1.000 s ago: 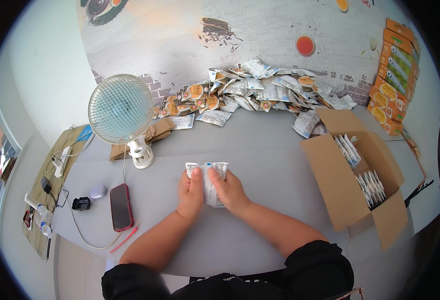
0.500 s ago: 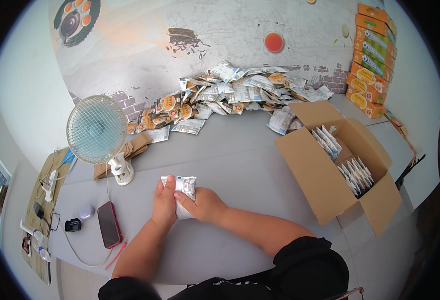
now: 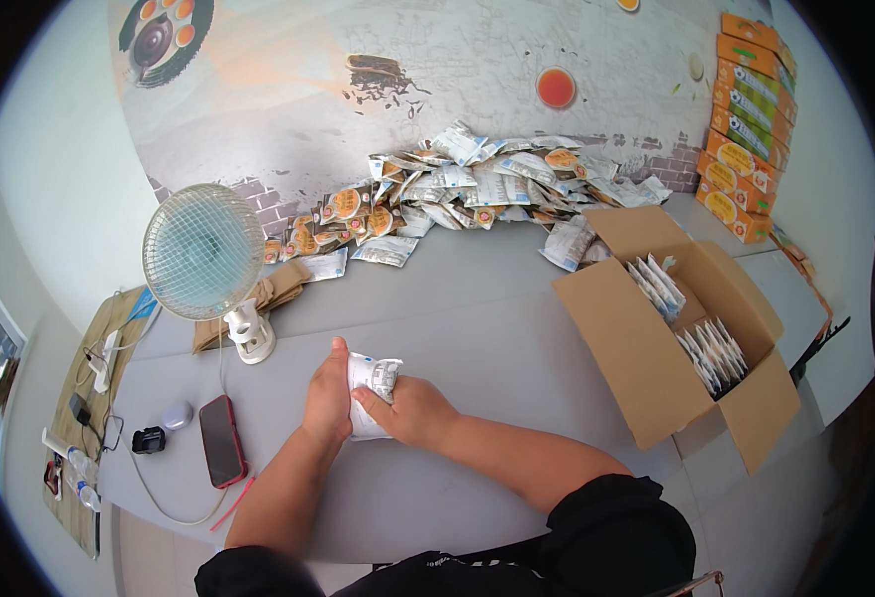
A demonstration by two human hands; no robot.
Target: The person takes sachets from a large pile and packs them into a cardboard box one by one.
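A red phone (image 3: 221, 439) lies at the counter's (image 3: 477, 328) near left, a small fan (image 3: 206, 255) behind it. Left hand (image 3: 328, 398) and right hand (image 3: 412, 411) both clamp a white packet (image 3: 373, 386) at near centre. An open cardboard box (image 3: 646, 368) sits right.

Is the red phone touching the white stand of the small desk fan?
Apart. The head view shows bare grey table between the red phone and the fan's white stand.

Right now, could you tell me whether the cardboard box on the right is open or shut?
Open. The cardboard box has its flaps spread outward, and rows of white packets stand upright inside it.
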